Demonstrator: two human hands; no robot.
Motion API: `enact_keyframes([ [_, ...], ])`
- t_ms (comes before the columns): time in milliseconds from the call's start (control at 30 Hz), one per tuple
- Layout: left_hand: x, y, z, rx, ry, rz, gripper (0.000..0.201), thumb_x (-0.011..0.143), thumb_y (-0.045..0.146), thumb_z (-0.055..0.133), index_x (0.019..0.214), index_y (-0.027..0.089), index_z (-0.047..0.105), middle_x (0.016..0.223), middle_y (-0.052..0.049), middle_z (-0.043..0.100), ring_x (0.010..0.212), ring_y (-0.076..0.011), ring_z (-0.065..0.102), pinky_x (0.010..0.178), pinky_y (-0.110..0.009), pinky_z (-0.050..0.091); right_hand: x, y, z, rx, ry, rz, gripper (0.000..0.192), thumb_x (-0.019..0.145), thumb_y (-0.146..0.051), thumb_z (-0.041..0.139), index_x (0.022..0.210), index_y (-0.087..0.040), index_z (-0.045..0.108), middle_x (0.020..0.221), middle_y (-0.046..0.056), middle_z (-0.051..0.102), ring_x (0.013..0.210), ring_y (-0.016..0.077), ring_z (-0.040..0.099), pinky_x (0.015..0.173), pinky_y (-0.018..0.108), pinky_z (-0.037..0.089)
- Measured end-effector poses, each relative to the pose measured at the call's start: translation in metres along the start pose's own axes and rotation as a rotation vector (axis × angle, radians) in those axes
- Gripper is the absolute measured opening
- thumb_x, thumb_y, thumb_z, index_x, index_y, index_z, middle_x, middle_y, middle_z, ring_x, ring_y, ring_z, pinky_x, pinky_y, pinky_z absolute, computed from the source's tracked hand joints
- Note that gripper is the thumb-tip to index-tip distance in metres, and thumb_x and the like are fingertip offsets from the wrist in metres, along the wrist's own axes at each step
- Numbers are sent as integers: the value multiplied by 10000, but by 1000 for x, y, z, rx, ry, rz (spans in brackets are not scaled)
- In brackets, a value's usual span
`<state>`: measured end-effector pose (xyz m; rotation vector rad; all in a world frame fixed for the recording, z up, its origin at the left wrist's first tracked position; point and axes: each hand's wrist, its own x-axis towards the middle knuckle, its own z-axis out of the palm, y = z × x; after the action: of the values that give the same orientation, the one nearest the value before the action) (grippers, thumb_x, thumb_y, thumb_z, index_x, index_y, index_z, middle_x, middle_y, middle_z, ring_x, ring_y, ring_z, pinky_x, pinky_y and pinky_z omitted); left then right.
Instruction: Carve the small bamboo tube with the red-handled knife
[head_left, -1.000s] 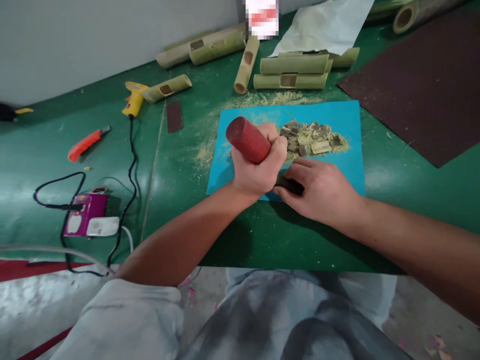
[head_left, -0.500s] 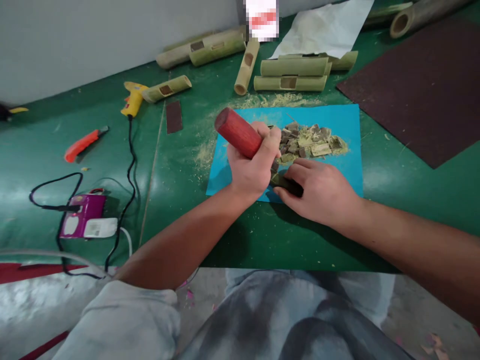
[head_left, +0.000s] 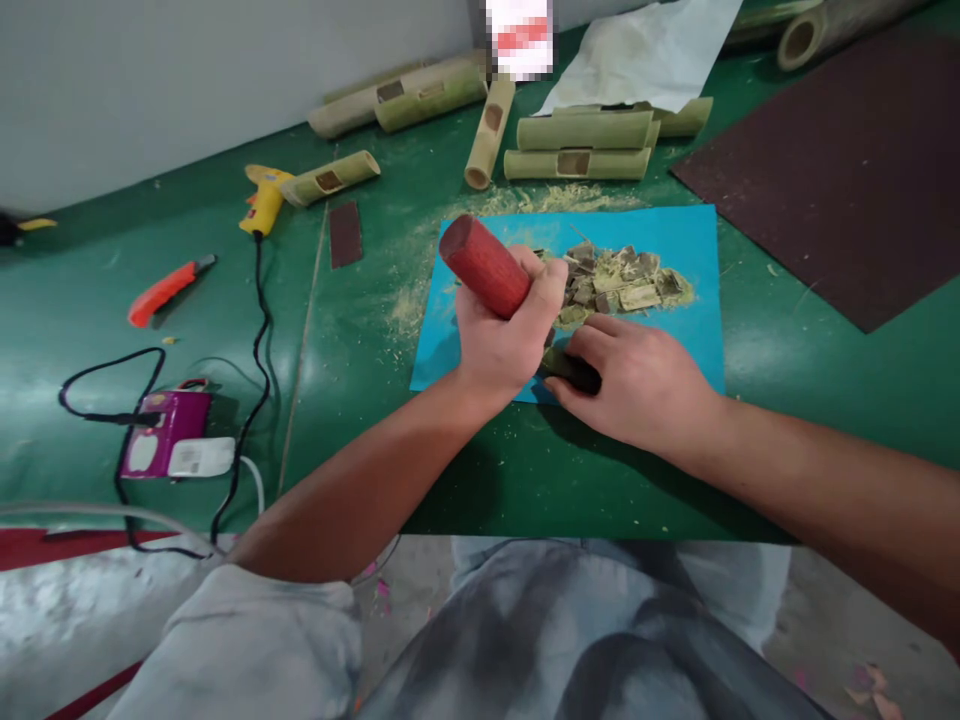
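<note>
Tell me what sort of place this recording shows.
Probably a small craft workshop for bamboo work: cut bamboo tubes with notches, a pile of bamboo chips on a blue mat, and a yellow glue gun on the green bench.

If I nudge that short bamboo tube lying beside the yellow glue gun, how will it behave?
The short bamboo tube is round and lies on its side on the smooth green table, so it would probably roll. Its open end looks hollow, so likely light. It appears rigid, with a cut window; a firm squeeze there might crack it.

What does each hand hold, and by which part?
Left hand grips the red handle near its lower end; right hand presses a dark piece down.
</note>
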<state>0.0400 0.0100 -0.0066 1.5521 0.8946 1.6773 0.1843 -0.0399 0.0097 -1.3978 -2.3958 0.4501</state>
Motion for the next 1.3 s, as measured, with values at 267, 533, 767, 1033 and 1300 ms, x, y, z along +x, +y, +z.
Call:
enact_keyframes([
  [267,1,7,1,85,-67,-6,623,909,653,714,560,205,458,558,33,423,524,-97,413,542,-298,417,2,2,-2,45,-35,37,175,881,-339,673,795,-187,663,788,43,629,687,168,528,633,314,305],
  [533,0,10,1,98,-34,-131,600,940,530,726,537,206,422,508,45,400,477,-86,380,500,-292,370,4,6,-1,79,-12,1,192,867,-303,661,711,-206,604,738,28,596,660,159,506,628,313,306],
  [767,1,1,-2,-30,29,-94,595,907,576,768,535,214,479,492,37,446,473,-82,410,482,-324,364,4,6,-3,30,-7,11,175,863,-330,653,740,-209,630,762,42,629,656,164,504,614,318,296],
  [1033,20,21,-11,-21,-19,5,467,914,519,795,607,218,611,571,14,584,486,-74,479,441,-318,368,5,21,-14,36,-21,-220,234,948,-350,600,880,-178,743,890,106,694,844,239,579,736,359,389],
  [1300,11,34,-56,176,-378,7,240,908,462,782,826,237,783,780,-29,763,713,-160,712,667,-320,576,9,31,-12,140,-16,-315,199,921,-248,575,1036,-138,694,973,140,683,922,287,587,839,423,461],
])
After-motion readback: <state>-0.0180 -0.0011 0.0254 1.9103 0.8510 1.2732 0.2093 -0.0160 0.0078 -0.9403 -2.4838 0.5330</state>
